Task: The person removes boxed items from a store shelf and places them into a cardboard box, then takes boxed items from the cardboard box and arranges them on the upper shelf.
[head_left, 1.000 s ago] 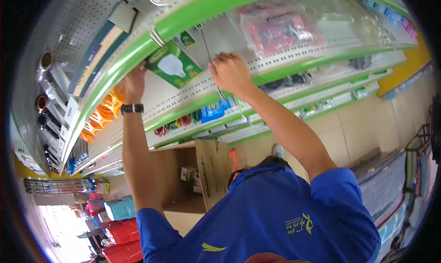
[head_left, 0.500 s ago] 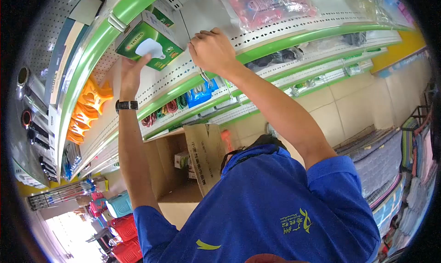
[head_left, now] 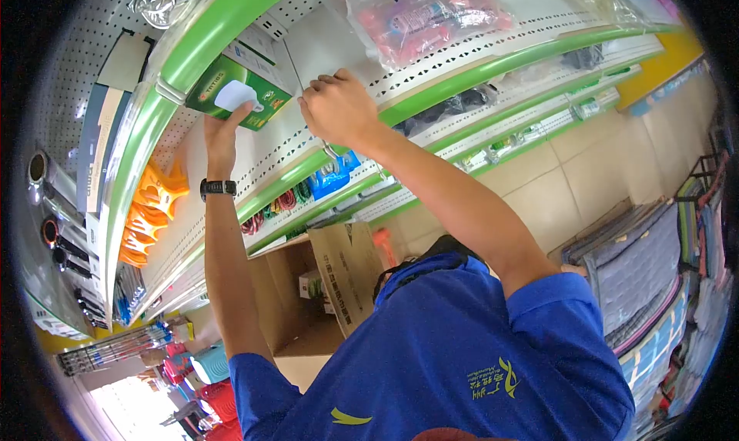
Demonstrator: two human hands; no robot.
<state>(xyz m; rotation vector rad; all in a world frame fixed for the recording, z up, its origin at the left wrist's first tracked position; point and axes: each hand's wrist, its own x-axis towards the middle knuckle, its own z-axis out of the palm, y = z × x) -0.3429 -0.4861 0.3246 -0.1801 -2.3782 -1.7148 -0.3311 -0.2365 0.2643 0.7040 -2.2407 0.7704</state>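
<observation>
A green box with a white bulb picture (head_left: 239, 95) stands tilted on the upper white shelf. My left hand (head_left: 223, 133), with a black watch at its wrist, holds the lower left part of this box, thumb across its printed front. To the right of the box, my right hand (head_left: 339, 108) is closed at a thin wire divider (head_left: 292, 64) that runs across the shelf. The wire passes into the curled fingers, and a metal hook end (head_left: 331, 152) shows below them. Another box sits partly hidden behind the green one.
Pink goods in a clear bag (head_left: 431, 18) lie on the shelf at upper right. Orange items (head_left: 154, 210) hang at left. An open cardboard box (head_left: 346, 272) with small boxes inside stands on the floor below. Folded textiles (head_left: 635, 264) are at right.
The green box has tilted, with its side coming into view, and my left thumb has come over its front. My right hand stays closed at the wire. The view has shifted.
</observation>
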